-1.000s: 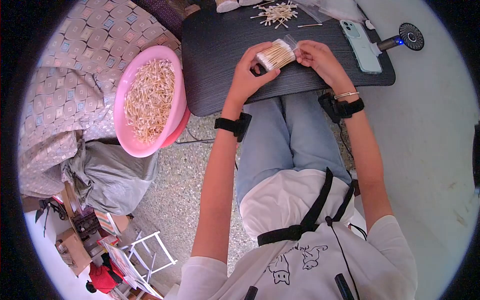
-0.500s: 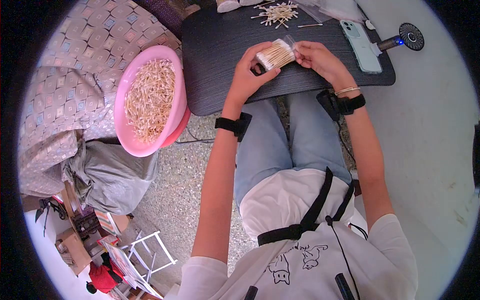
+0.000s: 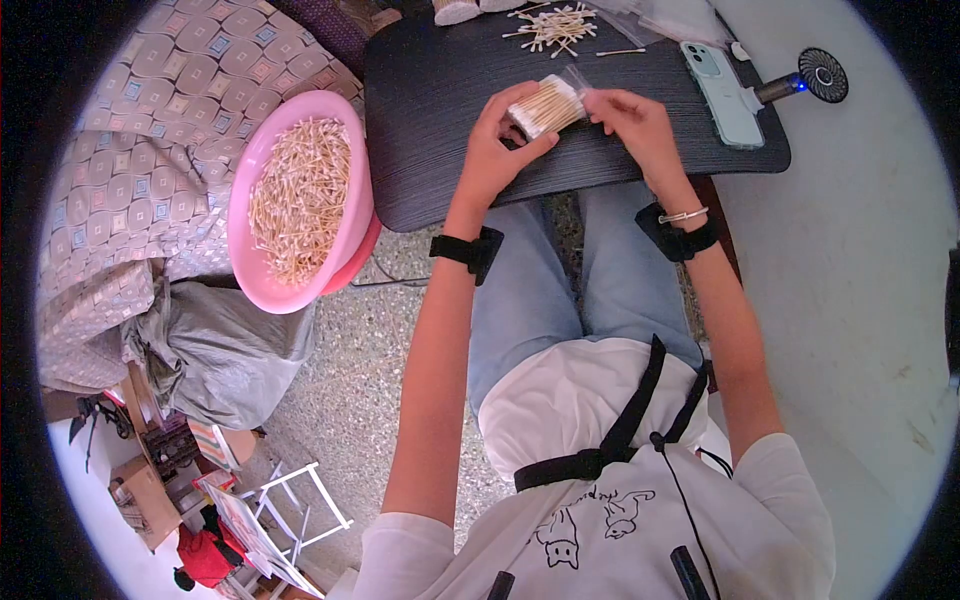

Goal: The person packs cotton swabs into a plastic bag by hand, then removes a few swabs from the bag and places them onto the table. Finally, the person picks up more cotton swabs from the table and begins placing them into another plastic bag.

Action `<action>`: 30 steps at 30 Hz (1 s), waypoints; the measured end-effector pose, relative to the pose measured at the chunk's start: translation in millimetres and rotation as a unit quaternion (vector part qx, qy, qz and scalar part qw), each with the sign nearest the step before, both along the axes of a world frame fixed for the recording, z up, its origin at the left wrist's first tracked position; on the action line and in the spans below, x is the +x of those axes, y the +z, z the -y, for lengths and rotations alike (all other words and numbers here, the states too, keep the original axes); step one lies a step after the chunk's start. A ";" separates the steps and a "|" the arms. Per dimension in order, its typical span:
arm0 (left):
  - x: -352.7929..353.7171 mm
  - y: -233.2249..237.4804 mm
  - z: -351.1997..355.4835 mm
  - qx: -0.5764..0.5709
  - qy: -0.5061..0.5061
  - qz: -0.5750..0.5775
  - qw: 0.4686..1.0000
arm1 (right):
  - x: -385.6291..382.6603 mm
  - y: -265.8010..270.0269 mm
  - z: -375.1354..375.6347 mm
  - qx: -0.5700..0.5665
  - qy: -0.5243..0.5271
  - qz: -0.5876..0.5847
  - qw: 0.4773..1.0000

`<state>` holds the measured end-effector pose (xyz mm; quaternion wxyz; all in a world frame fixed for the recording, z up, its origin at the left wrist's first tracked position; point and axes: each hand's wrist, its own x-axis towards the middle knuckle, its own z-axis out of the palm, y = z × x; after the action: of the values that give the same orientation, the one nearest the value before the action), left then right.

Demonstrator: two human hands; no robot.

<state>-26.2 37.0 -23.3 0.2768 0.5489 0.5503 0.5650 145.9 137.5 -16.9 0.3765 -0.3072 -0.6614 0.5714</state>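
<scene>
Over the near part of the dark table, my left hand (image 3: pixel 497 145) is closed around a clear plastic bag of cotton swabs (image 3: pixel 548 107), thumb along its lower edge and fingers behind. The swabs lie side by side in the bag, white tips at both ends. At the bag's right end, my right hand (image 3: pixel 632 118) pinches the clear plastic flap, fingertips together. A loose pile of cotton swabs (image 3: pixel 556 28) lies farther back on the table, with a single swab (image 3: pixel 621 51) to its right.
Left of the table (image 3: pixel 440 120), a pink basin (image 3: pixel 243 215) full of cotton swabs stands on a red support. A phone (image 3: pixel 722 95) and a small fan (image 3: pixel 822 74) are at the table's right edge. Clear plastic bags (image 3: pixel 670 18) lie at the back.
My right wrist has turned and dropped slightly, its fingers still at the bag's flap. The left hand and the bag have hardly moved.
</scene>
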 end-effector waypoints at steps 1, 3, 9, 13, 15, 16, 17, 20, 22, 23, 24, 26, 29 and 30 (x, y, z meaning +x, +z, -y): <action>0.6 0.5 0.2 0.000 0.002 -0.001 1.000 | -2.1 -5.1 0.7 0.031 -0.014 -0.011 0.999; 0.7 -0.1 -0.4 0.000 0.002 -0.003 1.000 | -8.0 -17.6 3.8 0.093 -0.041 -0.032 0.994; -0.1 0.1 1.2 -0.021 0.007 0.001 1.000 | -15.7 -13.6 11.1 0.122 -0.120 0.066 0.983; 0.6 -0.2 0.2 -0.022 0.009 0.017 1.000 | -16.4 -7.5 17.1 0.168 -0.134 0.058 0.975; 0.9 1.2 0.7 -0.021 0.002 0.040 0.999 | -16.2 -10.6 15.7 0.172 -0.124 0.051 0.976; 1.4 2.2 1.8 -0.017 -0.004 0.055 0.998 | -15.8 -13.1 13.6 0.128 -0.108 0.019 0.986; 1.4 3.4 2.9 -0.014 -0.009 0.069 0.997 | -14.8 -15.8 10.4 0.083 -0.092 -0.014 0.992; 1.0 6.6 4.0 -0.016 -0.019 0.092 0.995 | -12.6 -17.1 8.3 0.012 -0.058 -0.053 0.997; 0.6 5.8 4.0 -0.028 -0.020 0.105 0.994 | -9.6 -14.6 7.0 -0.005 -0.037 -0.072 0.997; 0.0 5.5 4.9 -0.036 -0.020 0.110 0.993 | -8.8 -13.2 6.8 -0.010 -0.022 -0.091 0.996; -0.3 4.3 4.5 -0.026 -0.017 0.123 0.992 | -8.6 -11.5 6.9 -0.016 -0.007 -0.109 0.994; -0.7 1.9 3.4 -0.008 -0.010 0.147 0.989 | -6.6 -10.7 4.3 -0.027 0.016 -0.100 0.994; 2.1 7.6 4.6 -0.011 -0.005 0.154 0.988 | 1.7 -7.2 -1.8 -0.030 0.064 -0.066 0.995; 2.3 7.7 5.1 -0.009 -0.003 0.158 0.987 | 3.4 -5.7 -3.3 -0.028 0.082 -0.051 0.995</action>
<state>-23.8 31.9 -15.6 0.3666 0.4518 0.5034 0.6388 149.2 140.8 -22.6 0.3526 -0.2327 -0.6477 0.6340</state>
